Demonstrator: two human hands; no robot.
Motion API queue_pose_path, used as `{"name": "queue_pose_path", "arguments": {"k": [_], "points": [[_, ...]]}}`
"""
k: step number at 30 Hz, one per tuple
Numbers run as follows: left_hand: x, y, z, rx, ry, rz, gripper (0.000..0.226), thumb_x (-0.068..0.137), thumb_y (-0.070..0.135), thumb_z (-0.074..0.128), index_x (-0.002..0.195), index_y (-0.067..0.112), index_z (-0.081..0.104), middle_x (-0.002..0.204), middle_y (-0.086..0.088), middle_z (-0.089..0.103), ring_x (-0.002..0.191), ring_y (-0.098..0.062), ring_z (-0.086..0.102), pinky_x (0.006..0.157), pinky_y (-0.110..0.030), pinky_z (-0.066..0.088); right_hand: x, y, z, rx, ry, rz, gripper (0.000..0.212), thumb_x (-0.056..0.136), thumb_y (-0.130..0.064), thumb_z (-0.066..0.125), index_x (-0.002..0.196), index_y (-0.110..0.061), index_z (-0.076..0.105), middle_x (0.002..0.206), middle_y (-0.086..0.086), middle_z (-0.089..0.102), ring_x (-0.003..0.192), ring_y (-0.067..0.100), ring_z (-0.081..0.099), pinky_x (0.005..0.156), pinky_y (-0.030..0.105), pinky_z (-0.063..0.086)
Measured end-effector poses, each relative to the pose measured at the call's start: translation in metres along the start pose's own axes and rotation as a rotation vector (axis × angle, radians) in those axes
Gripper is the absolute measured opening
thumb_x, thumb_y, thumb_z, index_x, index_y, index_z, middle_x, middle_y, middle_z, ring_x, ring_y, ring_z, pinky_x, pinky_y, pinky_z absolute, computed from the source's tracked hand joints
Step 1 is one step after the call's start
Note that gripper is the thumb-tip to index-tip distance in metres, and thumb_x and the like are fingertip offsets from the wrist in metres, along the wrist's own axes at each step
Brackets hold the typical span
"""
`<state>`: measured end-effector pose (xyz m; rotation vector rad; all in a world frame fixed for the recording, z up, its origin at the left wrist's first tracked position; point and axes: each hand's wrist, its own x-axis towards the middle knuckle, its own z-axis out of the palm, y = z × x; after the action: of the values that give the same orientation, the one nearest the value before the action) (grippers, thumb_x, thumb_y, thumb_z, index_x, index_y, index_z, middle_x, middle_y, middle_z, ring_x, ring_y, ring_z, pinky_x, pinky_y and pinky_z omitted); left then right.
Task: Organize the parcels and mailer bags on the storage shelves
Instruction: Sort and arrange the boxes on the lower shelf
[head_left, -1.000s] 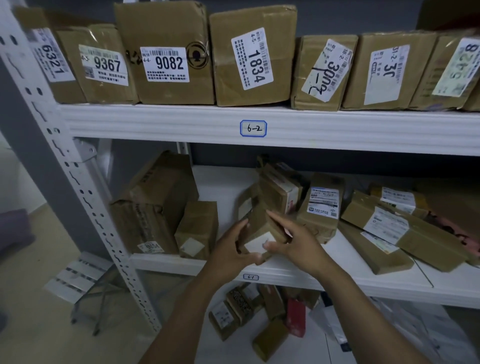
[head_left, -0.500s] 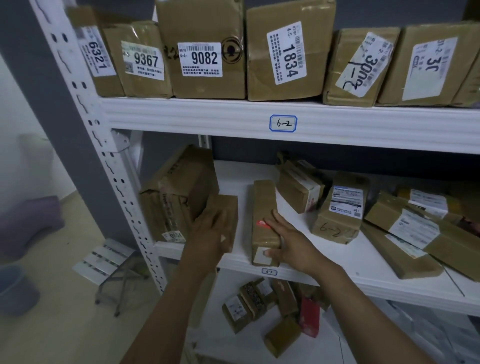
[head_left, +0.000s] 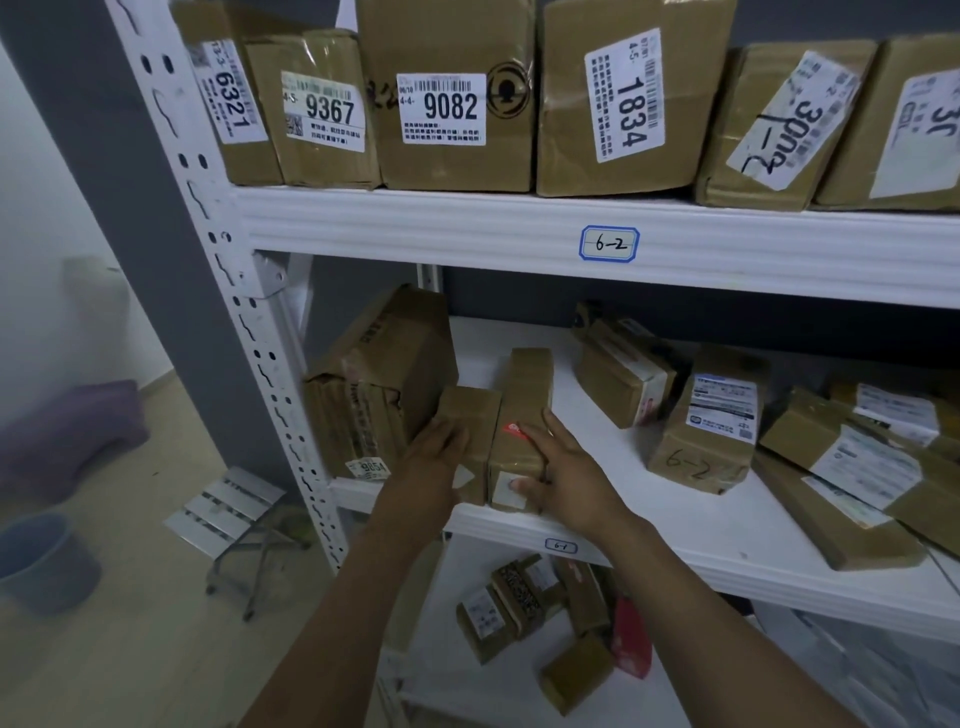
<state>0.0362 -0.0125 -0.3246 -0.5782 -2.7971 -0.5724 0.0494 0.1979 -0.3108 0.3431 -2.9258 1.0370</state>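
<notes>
The scene is being lit dimly and evenly, with no single lamp being shown and the whole view being rendered in a muted, slightly grey cast. The white shelf edge (head_left: 467, 228) across the middle of the frame is being caught most brightly, while the recess beneath it is being left in soft shadow. Faint glare is being thrown off the tape on the upper parcels (head_left: 452, 98) at the top of the frame. Straight lines are being bent outward by wide-angle distortion, most plainly on the upright post (head_left: 208, 218) at the left. The floor (head_left: 104, 649) at the lower left is being smeared and left out of focus.
</notes>
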Motion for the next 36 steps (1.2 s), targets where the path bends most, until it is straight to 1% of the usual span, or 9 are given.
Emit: {"name": "queue_pose_path", "arguments": {"k": [4,9,15,21,24,26,30,33,36], "points": [[-0.001,0.004,0.0,0.051,-0.023,-0.043,0.078,0.089,0.022,0.066,0.151,0.009,0.021,0.159,-0.009,0.015,0.147,-0.028,0.012,0.118,-0.034,0.015,0.001,-0.002,0.003,-0.034,-0.004,-0.016,0.072,0.086,-0.037,0.068,0.147,-0.039,0.029,0.162,-0.005,0.0,0.135,0.016,0.041,0.107,0.024,0.035],[0.005,0.015,-0.001,0.153,0.012,0.029,0.085,0.046,0.021,0.094,0.121,-0.004,0.061,0.122,-0.024,0.059,0.113,-0.044,0.058,0.096,-0.066,0.041,0.003,-0.001,-0.012,-0.183,-0.114,-0.029,0.079,0.087,-0.047,0.064,0.151,-0.039,0.017,0.162,-0.005,-0.005,0.142,0.02,0.031,0.11,0.032,0.032],[0.028,0.063,-0.001,0.168,0.025,0.145,0.072,0.089,0.034,0.064,0.149,0.016,0.03,0.152,-0.007,0.032,0.142,-0.028,0.023,0.118,-0.041,0.006,-0.018,0.018,-0.062,-0.369,-0.069,-0.014,0.077,0.09,-0.045,0.059,0.153,-0.022,0.021,0.161,0.004,0.015,0.146,0.021,0.017,0.116,0.03,0.018],[0.066,0.136,0.03,-0.025,-0.038,0.155,0.069,0.094,0.046,0.052,0.152,0.023,0.022,0.158,0.002,0.017,0.146,-0.021,0.014,0.118,-0.039,0.014,-0.049,0.08,-0.127,-0.621,0.117,-0.005,0.042,0.09,-0.034,0.059,0.13,-0.024,0.059,0.14,0.003,0.051,0.127,0.024,0.044,0.105,0.029,0.034],[0.082,0.173,0.053,-0.271,-0.065,0.118,0.067,0.091,0.04,0.062,0.147,0.015,0.035,0.152,-0.003,0.033,0.139,-0.018,0.029,0.109,-0.02,0.02,-0.067,0.115,-0.152,-0.711,0.157,0.09,0.041,0.091,-0.031,0.055,0.131,-0.021,0.059,0.139,0.007,0.053,0.127,0.028,0.046,0.107,0.033,0.037],[0.092,0.195,0.067,-0.385,-0.067,0.051,0.069,0.083,0.043,0.07,0.141,0.015,0.044,0.142,-0.004,0.045,0.132,-0.02,0.04,0.108,-0.021,0.03,-0.076,0.141,-0.165,-0.748,0.189,0.144,0.041,0.09,-0.038,0.05,0.128,-0.026,0.06,0.132,0.004,0.057,0.121,0.025,0.05,0.102,0.034,0.041],[0.102,0.233,0.09,-0.443,-0.074,-0.025,0.087,0.073,0.048,0.077,0.143,0.017,0.036,0.139,-0.005,0.041,0.13,-0.022,0.038,0.102,-0.02,0.029,-0.093,0.169,-0.186,-0.711,0.147,0.189,0.048,0.093,-0.042,0.049,0.139,-0.029,0.049,0.142,0.004,0.048,0.128,0.024,0.045,0.106,0.031,0.036],[0.108,0.252,0.109,-0.436,-0.047,-0.118,0.107,0.066,0.064,0.073,0.15,0.025,0.019,0.15,-0.007,0.027,0.138,-0.027,0.028,0.11,-0.036,0.032,-0.1,0.183,-0.191,-0.679,0.016,0.181,0.06,0.093,-0.038,0.051,0.149,-0.028,0.032,0.158,0.007,0.022,0.143,0.026,0.025,0.116,0.03,0.022],[0.111,0.267,0.116,-0.376,-0.035,-0.159,0.097,0.076,0.056,0.07,0.151,0.024,0.018,0.154,-0.008,0.023,0.142,-0.029,0.022,0.113,-0.037,0.025,-0.102,0.186,-0.19,-0.61,-0.058,0.155,0.063,0.095,-0.035,0.051,0.152,-0.027,0.024,0.161,0.004,0.012,0.147,0.022,0.015,0.12,0.028,0.012]]}}
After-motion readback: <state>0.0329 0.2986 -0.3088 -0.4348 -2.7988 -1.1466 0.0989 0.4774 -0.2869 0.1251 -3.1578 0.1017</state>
